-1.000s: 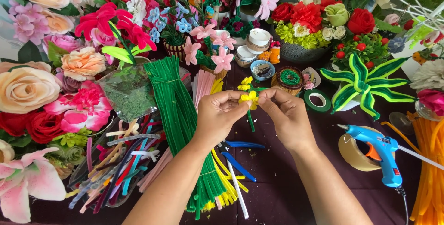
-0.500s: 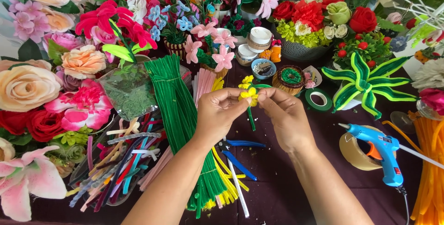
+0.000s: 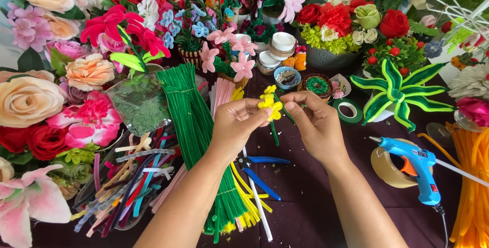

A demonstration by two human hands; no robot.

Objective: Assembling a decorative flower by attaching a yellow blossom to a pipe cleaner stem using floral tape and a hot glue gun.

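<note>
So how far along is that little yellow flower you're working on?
Done so far: the yellow flower already has petals and a second small bloom above it, on a green stem. In hand: the left hand pinches the flower while the right hand works at its side. Left: seemingly more wrapping or finishing; the glue gun lies untouched on the table, and the green pipe cleaner bundle is still tied.

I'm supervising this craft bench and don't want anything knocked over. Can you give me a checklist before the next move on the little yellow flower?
1. Left hand pinches yellow flower: ok.
2. Right hand on green stem: ok.
3. Stem bottom clear of the table: cannot tell.
4. Blue glue gun apart from both hands: ok.
5. Glue gun hot: cannot tell.
6. Green pipe cleaner bundle within left reach: ok.
</note>
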